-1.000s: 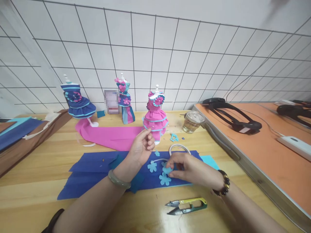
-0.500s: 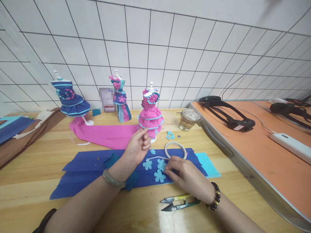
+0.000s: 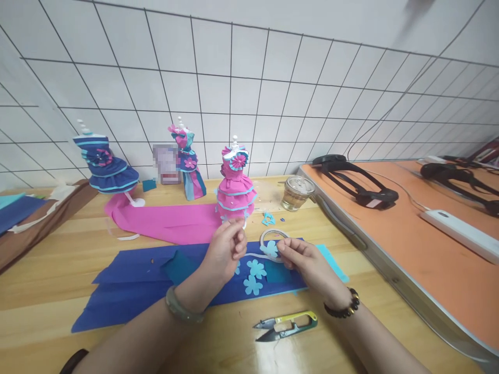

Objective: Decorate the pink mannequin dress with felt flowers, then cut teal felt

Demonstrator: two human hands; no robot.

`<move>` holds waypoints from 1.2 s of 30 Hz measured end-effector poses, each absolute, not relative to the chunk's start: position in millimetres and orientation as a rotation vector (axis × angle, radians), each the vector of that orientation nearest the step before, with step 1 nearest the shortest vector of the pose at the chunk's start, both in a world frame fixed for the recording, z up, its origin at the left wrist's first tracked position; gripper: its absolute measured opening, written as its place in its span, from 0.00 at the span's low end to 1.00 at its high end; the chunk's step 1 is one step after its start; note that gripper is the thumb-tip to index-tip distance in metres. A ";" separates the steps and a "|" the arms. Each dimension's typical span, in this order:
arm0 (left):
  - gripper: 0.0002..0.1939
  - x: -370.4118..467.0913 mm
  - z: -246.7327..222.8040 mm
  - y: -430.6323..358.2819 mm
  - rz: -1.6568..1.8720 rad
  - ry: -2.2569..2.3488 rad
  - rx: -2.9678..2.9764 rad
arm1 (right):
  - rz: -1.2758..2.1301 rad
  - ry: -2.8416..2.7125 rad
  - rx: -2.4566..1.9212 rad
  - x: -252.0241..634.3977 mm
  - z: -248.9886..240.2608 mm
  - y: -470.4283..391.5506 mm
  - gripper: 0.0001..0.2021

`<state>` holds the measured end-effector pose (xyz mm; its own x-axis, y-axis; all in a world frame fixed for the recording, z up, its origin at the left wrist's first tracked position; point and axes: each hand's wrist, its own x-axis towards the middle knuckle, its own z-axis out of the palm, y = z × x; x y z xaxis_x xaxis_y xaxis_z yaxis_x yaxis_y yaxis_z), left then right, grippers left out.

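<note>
My right hand (image 3: 307, 259) pinches a light blue paper flower (image 3: 270, 249) between thumb and fingers, raised in front of the tape roll (image 3: 263, 236). My left hand (image 3: 228, 246) is closed, its fingertips together just below the pink dress on a stand (image 3: 235, 192); whatever is between them is too small to make out. More light blue flowers (image 3: 253, 284) lie on the dark blue paper (image 3: 136, 265) below the hands, one partly hidden by my left hand. A narrow white strip (image 3: 259, 255) runs between the hands. Thread snips (image 3: 286, 326) rest nearer me.
Pink paper (image 3: 167, 221) lies behind the blue sheet. Two more dressed stands, one blue (image 3: 107, 166) and one multicoloured (image 3: 191, 169), are at the back left. A lidded glass (image 3: 298, 193) stands back right, beside an orange surface (image 3: 413, 228) with black headsets (image 3: 358, 182).
My right hand has lifted a light blue flower from the blue paper up toward the tape roll. My left hand stays closed, slightly lower. The whole view has shifted a little.
</note>
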<state>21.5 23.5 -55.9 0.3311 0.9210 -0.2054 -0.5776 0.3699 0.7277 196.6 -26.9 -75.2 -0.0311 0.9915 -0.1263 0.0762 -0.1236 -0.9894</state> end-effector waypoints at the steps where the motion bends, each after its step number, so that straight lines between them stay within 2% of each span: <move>1: 0.09 23.2 -56.6 20.4 0.996 0.709 0.655 | 1.306 -1.191 -1.303 195.7 -75.5 -27.0 0.17; 5: 0.14 26.8 -57.5 12.9 0.752 0.781 0.850 | 1.384 -1.071 -1.193 191.5 -77.1 -27.5 0.17; 9: 0.17 27.9 -58.5 11.5 0.679 0.830 1.055 | 1.387 -1.035 -1.143 187.8 -77.3 -27.6 0.16; 13: 0.11 30.4 -59.5 10.7 0.782 0.898 1.227 | 1.349 -0.941 -1.128 185.4 -76.0 -27.6 0.14; 17: 0.02 26.1 -60.5 10.8 1.089 0.918 1.638 | 1.420 -0.724 -1.069 185.5 -72.5 -28.4 0.15; 20: 0.08 17.6 -62.0 12.5 1.178 0.826 2.184 | 1.562 -0.657 -0.975 185.4 -67.9 -30.2 0.15; 23: 0.10 11.1 -63.1 13.8 1.139 0.742 2.421 | 1.649 -0.648 -0.925 183.9 -62.4 -31.7 0.16; 29: 0.11 8.5 -64.3 13.9 1.134 0.710 2.475 | 1.606 -0.683 -0.959 182.7 -52.7 -28.0 0.20; 36: 0.08 3.7 -64.3 17.7 1.168 0.761 2.139 | 1.559 -0.839 -1.036 179.5 -38.1 -20.2 0.22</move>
